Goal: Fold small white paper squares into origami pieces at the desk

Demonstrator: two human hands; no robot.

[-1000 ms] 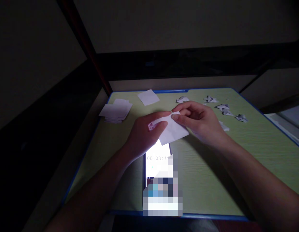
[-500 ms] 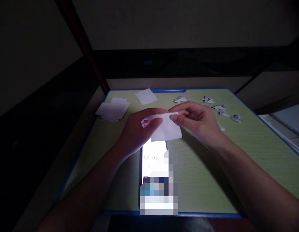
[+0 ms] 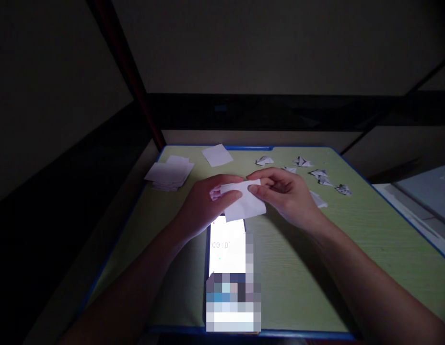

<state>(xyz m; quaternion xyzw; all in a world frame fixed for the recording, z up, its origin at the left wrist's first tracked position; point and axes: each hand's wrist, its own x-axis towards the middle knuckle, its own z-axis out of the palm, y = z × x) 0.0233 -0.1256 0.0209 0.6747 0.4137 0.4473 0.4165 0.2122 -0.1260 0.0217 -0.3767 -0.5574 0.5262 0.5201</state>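
A small white sheet of paper (image 3: 245,203) is held up between both hands above the table. My left hand (image 3: 204,199) pinches its left part, thumb on the near face and fingers behind. At the upper right corner my right hand (image 3: 285,194) grips the sheet between thumb and fingertips. Just below the paper lies a lit phone (image 3: 228,254) showing a timer; its lower part is blurred out. The paper covers the phone's top edge.
A stack of white paper sheets (image 3: 168,173) lies at the table's back left, with a single sheet (image 3: 217,155) nearby. Several crumpled or folded paper pieces (image 3: 318,173) are scattered at the back right. The green table (image 3: 294,282) has a blue rim. A pale box-like object (image 3: 424,191) stands right of it.
The view has tilted up a little, so the table sits lower in the picture. Both hands keep their hold on the paper, with hardly any shift between them.
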